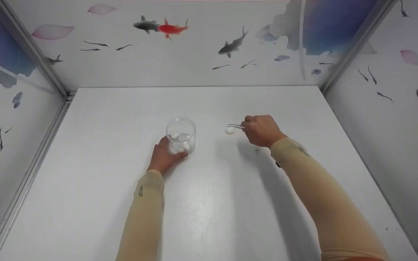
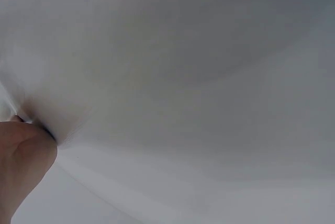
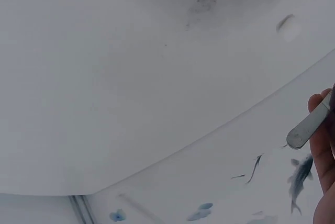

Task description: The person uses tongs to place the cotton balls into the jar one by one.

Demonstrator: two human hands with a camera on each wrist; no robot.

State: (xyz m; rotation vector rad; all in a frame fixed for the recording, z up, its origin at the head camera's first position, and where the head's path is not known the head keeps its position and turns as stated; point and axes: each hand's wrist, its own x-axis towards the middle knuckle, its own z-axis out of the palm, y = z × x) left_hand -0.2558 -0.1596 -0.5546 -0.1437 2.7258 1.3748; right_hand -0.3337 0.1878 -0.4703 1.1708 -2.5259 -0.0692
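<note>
My left hand (image 1: 163, 158) grips a clear round jar (image 1: 181, 125) low on its side, with the thumb at the front. Several white balls (image 1: 184, 148), which look like cotton, lie in the bottom of the upright jar. To the right, my right hand (image 1: 264, 130) pinches metal tweezers (image 1: 235, 126), their tips pointing left. A small white ball (image 1: 229, 131) lies on the table just below the tips; whether they touch it I cannot tell. In the right wrist view the rounded back end of the tweezers (image 3: 306, 130) sticks out of the fingers.
The white table (image 1: 194, 217) is walled on the left, right and back by panels (image 1: 194, 69) printed with fish and petals. A small greyish smudge (image 1: 258, 150) marks the table below my right wrist.
</note>
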